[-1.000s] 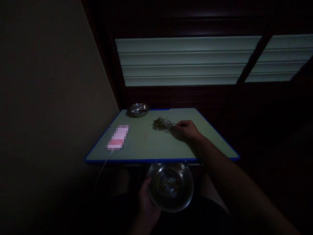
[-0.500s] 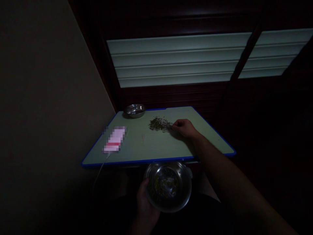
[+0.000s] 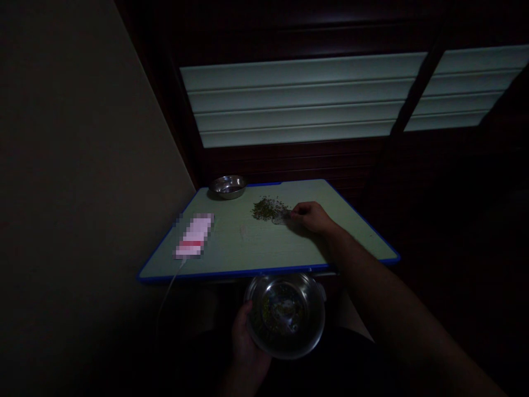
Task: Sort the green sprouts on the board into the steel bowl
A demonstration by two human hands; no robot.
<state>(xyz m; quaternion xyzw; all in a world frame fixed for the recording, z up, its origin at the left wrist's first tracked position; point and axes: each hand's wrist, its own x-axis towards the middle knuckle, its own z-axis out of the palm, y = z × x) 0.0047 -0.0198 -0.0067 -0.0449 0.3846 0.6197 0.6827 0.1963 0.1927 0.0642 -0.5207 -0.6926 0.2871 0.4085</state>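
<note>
My left hand (image 3: 247, 336) grips the left side of a shiny metal bowl (image 3: 303, 344), thumb at the rim, just below the table's near edge. Small green bits and a patch of glare show on the bowl's bottom. On the tabletop, my right hand (image 3: 312, 216) is closed in a pinch on a thin see-through piece (image 3: 281, 220), whose exact kind I cannot make out. That piece touches the right edge of a loose pile of small dark green grains (image 3: 265, 208).
The pale green table (image 3: 231, 256) has a blue rim. A smaller metal bowl (image 3: 228, 190) stands at its back left corner. A blurred-out phone (image 3: 195, 236) lies at the left, its white cable (image 3: 167, 292) hanging over the front edge. Wall and slatted panels stand behind.
The see-through piece has shifted slightly and its flat shape shows more clearly by the grains. Both hands stay almost where they were.
</note>
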